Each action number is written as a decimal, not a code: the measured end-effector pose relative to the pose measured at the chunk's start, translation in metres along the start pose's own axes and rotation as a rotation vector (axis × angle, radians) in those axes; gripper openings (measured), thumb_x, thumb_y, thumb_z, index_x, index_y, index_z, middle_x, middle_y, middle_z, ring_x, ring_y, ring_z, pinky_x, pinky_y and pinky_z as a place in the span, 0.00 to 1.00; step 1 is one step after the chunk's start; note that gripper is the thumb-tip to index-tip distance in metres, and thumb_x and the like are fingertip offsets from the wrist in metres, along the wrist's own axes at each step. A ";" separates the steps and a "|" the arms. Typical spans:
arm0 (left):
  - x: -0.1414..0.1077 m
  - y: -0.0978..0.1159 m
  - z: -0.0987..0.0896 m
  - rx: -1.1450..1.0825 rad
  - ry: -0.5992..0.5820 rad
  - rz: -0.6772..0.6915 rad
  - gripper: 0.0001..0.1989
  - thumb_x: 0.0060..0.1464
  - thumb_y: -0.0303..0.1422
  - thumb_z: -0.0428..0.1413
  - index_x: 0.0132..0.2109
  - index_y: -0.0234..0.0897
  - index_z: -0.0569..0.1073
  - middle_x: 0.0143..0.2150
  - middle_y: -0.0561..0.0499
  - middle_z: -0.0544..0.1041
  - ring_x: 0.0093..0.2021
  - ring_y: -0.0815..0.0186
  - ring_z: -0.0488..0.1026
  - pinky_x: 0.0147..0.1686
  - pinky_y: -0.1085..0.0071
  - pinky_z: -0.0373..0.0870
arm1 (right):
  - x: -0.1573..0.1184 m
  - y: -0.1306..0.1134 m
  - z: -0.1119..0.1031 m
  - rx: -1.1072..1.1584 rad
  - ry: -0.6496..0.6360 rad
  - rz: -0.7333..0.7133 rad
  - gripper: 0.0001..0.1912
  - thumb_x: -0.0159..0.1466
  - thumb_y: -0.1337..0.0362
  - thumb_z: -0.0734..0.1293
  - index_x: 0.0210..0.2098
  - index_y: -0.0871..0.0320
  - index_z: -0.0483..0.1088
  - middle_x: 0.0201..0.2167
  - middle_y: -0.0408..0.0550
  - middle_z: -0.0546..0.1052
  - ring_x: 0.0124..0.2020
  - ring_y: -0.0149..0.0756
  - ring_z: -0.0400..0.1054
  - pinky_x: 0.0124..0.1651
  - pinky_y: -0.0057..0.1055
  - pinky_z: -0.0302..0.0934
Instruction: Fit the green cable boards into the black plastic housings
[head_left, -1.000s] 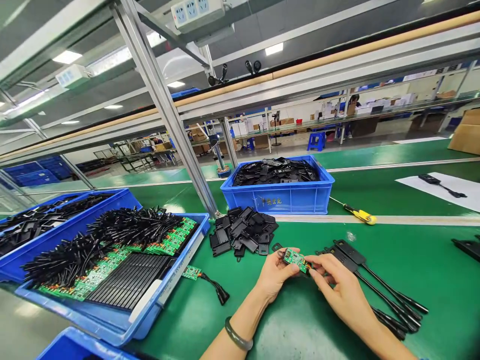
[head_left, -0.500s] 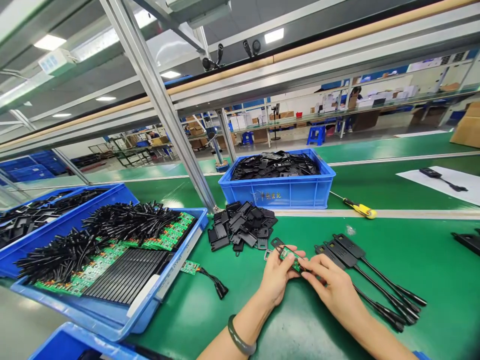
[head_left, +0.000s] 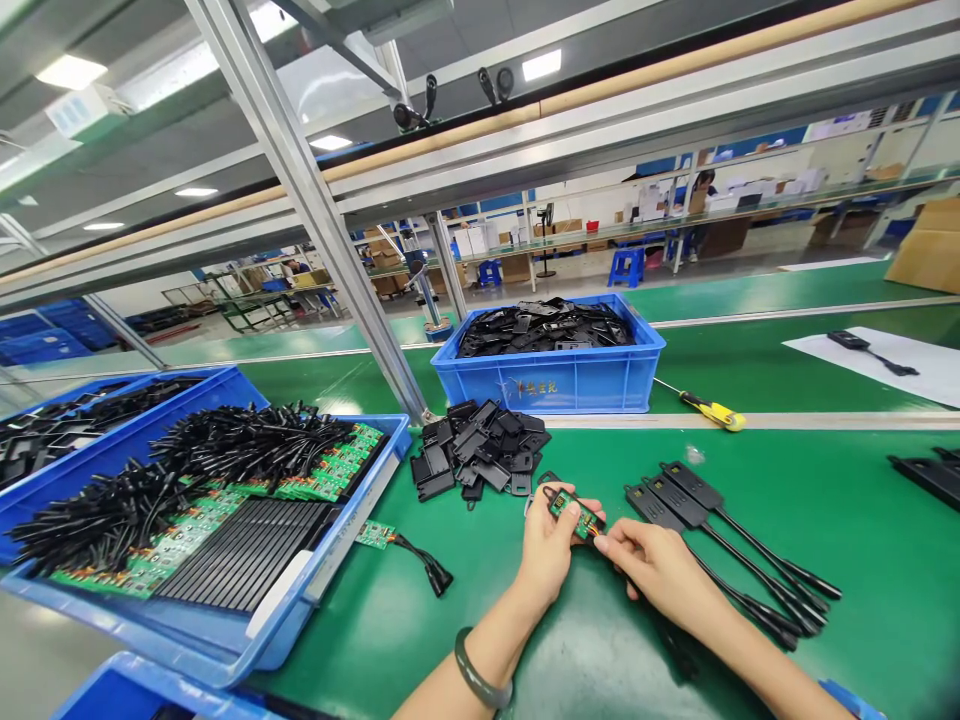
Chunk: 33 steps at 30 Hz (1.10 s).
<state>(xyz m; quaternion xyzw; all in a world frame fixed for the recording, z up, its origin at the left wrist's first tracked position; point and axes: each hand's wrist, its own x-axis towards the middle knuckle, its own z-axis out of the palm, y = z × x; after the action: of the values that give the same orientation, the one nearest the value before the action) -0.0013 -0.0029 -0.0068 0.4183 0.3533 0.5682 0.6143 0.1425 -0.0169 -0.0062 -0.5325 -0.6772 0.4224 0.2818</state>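
Note:
My left hand [head_left: 549,555] is closed around a green circuit board [head_left: 564,508] that sits in a black plastic case half, its far end showing a loop. The thumb lies on the board's face. My right hand [head_left: 654,568] pinches the wires at the board's near end, where the black cable begins. That cable drops under my right hand, and its dark blurred end [head_left: 679,655] shows below. To the right lie several cased units [head_left: 694,487] with black cables. A loose board with a cable [head_left: 376,534] rests left of my hands.
A heap of black case parts [head_left: 480,450] lies behind my hands, before a blue bin [head_left: 544,385] full of more. At left, a blue tray [head_left: 300,625] holds boards with cables. A yellow screwdriver [head_left: 712,412] and a white sheet [head_left: 900,365] lie at back right.
The board has tilted so more of its face shows, with a small display now visible. My right fingers have shifted slightly down and left at the wires. The whole view has moved slightly.

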 end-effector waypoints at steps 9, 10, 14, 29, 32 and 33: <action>-0.001 -0.001 -0.002 0.149 -0.016 0.137 0.13 0.56 0.37 0.52 0.45 0.36 0.60 0.39 0.43 0.76 0.39 0.61 0.75 0.41 0.63 0.70 | 0.001 0.001 0.005 0.156 0.032 -0.049 0.18 0.58 0.50 0.62 0.21 0.58 0.62 0.18 0.40 0.67 0.19 0.29 0.58 0.24 0.26 0.52; -0.002 0.000 -0.002 0.148 -0.016 0.128 0.14 0.57 0.37 0.52 0.46 0.36 0.59 0.39 0.43 0.76 0.39 0.61 0.75 0.40 0.64 0.70 | 0.002 0.001 0.005 0.206 0.022 -0.034 0.18 0.58 0.50 0.62 0.21 0.58 0.63 0.18 0.41 0.68 0.19 0.29 0.59 0.24 0.26 0.53; -0.005 0.007 -0.002 0.046 -0.043 0.043 0.18 0.57 0.37 0.52 0.49 0.36 0.56 0.39 0.42 0.77 0.39 0.59 0.75 0.35 0.65 0.71 | 0.004 0.000 0.008 0.302 -0.005 -0.014 0.19 0.56 0.50 0.63 0.20 0.59 0.65 0.18 0.43 0.70 0.18 0.28 0.59 0.24 0.25 0.54; -0.007 0.007 0.002 -0.162 -0.026 -0.038 0.15 0.55 0.35 0.55 0.45 0.37 0.57 0.40 0.42 0.77 0.43 0.57 0.74 0.39 0.63 0.70 | 0.003 -0.001 0.004 0.114 0.222 -0.119 0.17 0.56 0.50 0.64 0.23 0.57 0.69 0.18 0.41 0.70 0.20 0.30 0.60 0.25 0.26 0.54; -0.009 0.008 0.003 -0.182 -0.032 -0.043 0.15 0.55 0.36 0.55 0.45 0.37 0.58 0.40 0.42 0.77 0.43 0.57 0.74 0.40 0.63 0.69 | 0.001 -0.003 0.002 0.080 0.215 -0.096 0.17 0.57 0.50 0.64 0.23 0.58 0.69 0.18 0.41 0.70 0.19 0.29 0.60 0.25 0.25 0.54; -0.009 0.009 0.004 -0.191 -0.035 -0.034 0.15 0.55 0.36 0.55 0.45 0.37 0.58 0.41 0.42 0.76 0.44 0.57 0.74 0.41 0.62 0.69 | 0.001 -0.003 0.002 0.120 0.180 -0.062 0.18 0.56 0.49 0.64 0.22 0.58 0.68 0.17 0.41 0.70 0.19 0.29 0.60 0.24 0.25 0.54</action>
<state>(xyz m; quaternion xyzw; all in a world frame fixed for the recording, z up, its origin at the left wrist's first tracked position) -0.0024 -0.0123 0.0023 0.3618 0.2937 0.5812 0.6671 0.1391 -0.0163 -0.0048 -0.5290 -0.6389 0.4039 0.3859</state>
